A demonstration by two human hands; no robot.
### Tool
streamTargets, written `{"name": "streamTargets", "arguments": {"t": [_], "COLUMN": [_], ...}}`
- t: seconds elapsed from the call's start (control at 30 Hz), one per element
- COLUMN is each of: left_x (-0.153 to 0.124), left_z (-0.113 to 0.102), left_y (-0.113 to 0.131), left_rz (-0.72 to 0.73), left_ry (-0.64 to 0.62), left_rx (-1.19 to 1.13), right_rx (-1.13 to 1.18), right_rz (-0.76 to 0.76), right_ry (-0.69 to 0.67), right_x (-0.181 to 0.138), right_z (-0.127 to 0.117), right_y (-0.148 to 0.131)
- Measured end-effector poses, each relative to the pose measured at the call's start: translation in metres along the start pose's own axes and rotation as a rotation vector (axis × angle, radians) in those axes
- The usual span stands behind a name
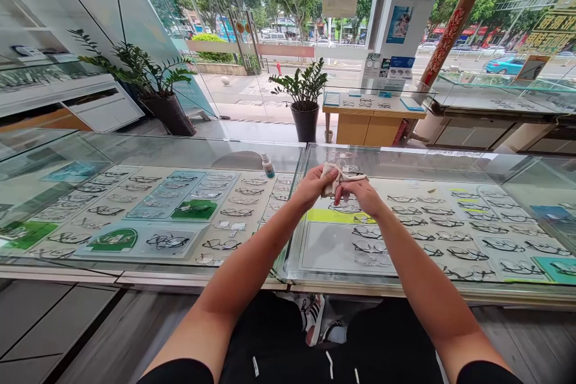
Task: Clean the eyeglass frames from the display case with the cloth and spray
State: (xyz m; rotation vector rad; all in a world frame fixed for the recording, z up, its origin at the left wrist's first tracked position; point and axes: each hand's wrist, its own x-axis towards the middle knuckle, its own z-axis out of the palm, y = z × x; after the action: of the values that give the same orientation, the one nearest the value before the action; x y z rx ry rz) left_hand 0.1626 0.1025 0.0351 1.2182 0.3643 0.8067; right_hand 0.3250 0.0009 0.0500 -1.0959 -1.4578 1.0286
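Note:
Above the glass counter, my left hand (312, 185) is closed on a pale cleaning cloth (332, 176), its thumb pressed on the folds. My right hand (363, 193) meets it from the other side, fingers pinched on a pair of glasses (345, 195). The cloth is wrapped around part of the glasses, so only a thin dark frame edge and a bit of clear lens show. A small spray bottle (267, 167) with a white top and bluish label stands on the counter to the left of my hands.
Under the glass, rows of spectacle frames (450, 237) fill both display cases (288, 273), which meet at a seam below my hands. Potted plants (305, 123) stand beyond the counter. Farther back are a wooden display cabinet (373, 126) and large windows facing a street.

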Motion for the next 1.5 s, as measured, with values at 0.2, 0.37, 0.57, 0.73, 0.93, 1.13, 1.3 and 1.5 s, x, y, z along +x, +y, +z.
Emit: {"name": "streamTargets", "arguments": {"t": [0.2, 0.37, 0.57, 0.73, 0.93, 1.13, 1.3, 1.5], "left_x": [0.003, 0.005, 0.007, 0.001, -0.006, -0.006, -0.006, -0.004], "left_z": [0.0, 0.0, -0.005, 0.0, 0.004, -0.007, -0.009, -0.006], "left_y": [-0.004, -0.001, -0.001, -0.001, -0.001, 0.002, 0.0, -0.007], "left_rz": [-0.027, -0.063, -0.144, -0.242, -0.256, -0.294, -0.317, -0.316], "left_ry": [0.079, 0.191, 0.154, 0.0, -0.171, -0.329, -0.368, -0.317], "left_rx": [-0.038, -0.157, -0.127, -0.078, -0.02, 0.028, -0.021, -0.03], "right_rx": [0.01, 0.069, 0.076, 0.03, 0.061, 0.051, 0.07, 0.144], "right_rz": [-0.041, -0.107, -0.22, -0.218, -0.162, -0.083, -0.09, 0.0], "right_ry": [-0.009, 0.102, 0.37, 0.414, 0.339, 0.294, 0.288, 0.241], "right_x": [-0.001, 0.001, 0.003, 0.004, 0.004, 0.002, 0.001, -0.001], "right_z": [-0.001, -0.012, -0.022, -0.024, -0.019, -0.021, -0.02, -0.012], "right_y": [-0.001, 0.002, 0.004, 0.004, 0.009, 0.007, 0.006, 0.003]}}
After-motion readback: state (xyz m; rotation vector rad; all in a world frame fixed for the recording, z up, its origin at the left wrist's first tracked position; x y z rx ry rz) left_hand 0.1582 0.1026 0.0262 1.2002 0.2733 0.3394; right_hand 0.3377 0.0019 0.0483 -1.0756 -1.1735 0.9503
